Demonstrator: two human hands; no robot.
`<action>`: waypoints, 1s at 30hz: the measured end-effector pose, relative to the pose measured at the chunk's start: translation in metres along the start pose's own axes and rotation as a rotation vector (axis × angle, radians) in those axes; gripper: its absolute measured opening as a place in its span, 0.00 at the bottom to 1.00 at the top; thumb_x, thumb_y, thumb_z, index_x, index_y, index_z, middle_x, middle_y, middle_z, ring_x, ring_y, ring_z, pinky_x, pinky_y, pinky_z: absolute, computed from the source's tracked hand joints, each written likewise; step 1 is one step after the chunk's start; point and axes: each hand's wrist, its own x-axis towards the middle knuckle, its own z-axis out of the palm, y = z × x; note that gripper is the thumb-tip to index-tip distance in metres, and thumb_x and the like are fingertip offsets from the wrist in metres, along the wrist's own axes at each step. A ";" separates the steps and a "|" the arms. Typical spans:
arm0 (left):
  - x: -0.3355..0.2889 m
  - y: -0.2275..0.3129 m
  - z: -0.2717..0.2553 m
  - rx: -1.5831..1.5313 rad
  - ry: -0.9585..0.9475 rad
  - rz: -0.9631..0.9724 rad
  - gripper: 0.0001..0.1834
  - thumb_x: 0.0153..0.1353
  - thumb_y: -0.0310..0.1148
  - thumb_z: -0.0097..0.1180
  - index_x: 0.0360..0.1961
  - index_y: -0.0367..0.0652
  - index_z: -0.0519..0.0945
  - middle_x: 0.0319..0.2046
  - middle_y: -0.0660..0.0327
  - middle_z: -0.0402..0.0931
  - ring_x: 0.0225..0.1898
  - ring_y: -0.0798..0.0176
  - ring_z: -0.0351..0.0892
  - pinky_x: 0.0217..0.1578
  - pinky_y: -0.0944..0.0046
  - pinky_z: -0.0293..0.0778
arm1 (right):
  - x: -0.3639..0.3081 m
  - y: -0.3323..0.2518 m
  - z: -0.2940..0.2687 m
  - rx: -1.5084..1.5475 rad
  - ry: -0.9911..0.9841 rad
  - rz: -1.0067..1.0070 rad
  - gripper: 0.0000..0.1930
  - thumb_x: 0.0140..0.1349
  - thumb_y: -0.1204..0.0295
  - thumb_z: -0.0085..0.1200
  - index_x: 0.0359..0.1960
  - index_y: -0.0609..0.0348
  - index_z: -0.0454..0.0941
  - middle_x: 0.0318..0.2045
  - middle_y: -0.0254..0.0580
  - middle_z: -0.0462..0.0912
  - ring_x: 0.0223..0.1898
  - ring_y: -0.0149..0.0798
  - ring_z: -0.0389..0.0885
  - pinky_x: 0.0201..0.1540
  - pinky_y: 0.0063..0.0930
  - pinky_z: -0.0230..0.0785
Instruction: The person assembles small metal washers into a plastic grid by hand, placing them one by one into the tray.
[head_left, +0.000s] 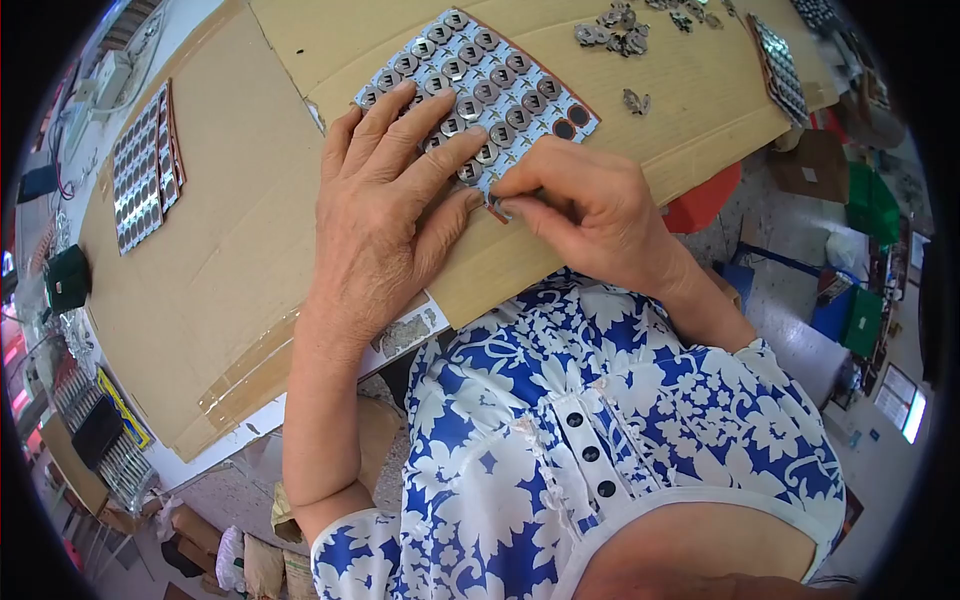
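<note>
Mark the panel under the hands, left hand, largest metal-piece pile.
Panel (488, 92), head view: middle of visible face.
Left hand (370, 212), head view: back of the hand.
Metal-piece pile (630, 42), head view: pieces at its lower right.

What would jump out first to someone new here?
The blue floral top fills the lower middle. Above it, the left hand rests on a panel of shiny round parts, the right hand at its near corner. Loose metal pieces lie heaped toward the upper right.

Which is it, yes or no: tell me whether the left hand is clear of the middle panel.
No, the left hand lies with its fingers across the middle panel.
</note>
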 end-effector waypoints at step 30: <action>0.008 0.010 0.001 -0.040 0.042 -0.087 0.22 0.62 0.31 0.75 0.59 0.49 0.94 0.70 0.55 0.85 0.77 0.42 0.76 0.80 0.35 0.61 | -0.007 0.052 -0.073 -0.362 0.336 0.212 0.07 0.66 0.78 0.73 0.44 0.59 0.91 0.38 0.37 0.86 0.32 0.34 0.86 0.36 0.31 0.76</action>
